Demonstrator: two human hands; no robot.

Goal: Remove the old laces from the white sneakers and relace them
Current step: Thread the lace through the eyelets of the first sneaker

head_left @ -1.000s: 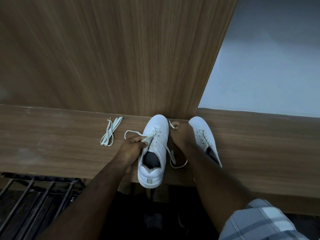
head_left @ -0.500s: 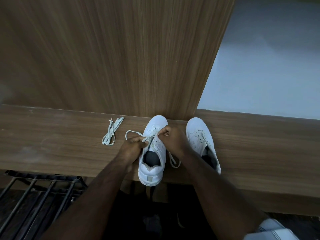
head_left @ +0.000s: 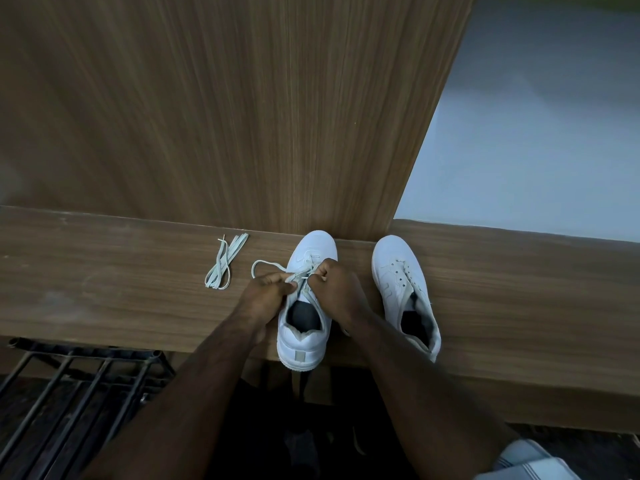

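Sneaker (head_left: 304, 306) lacing goes on: right hand (head_left: 334, 289) has come back from the side to the eyelets, both hands pinching the lace (head_left: 268, 264); left hand (head_left: 268, 294) unmoved.

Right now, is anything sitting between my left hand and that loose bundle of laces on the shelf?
Nothing visible. The left hand pinches the lace on the nearer sneaker; the loose bundle of laces lies to its left on bare shelf, with only a loop of lace arcing beside the hand.
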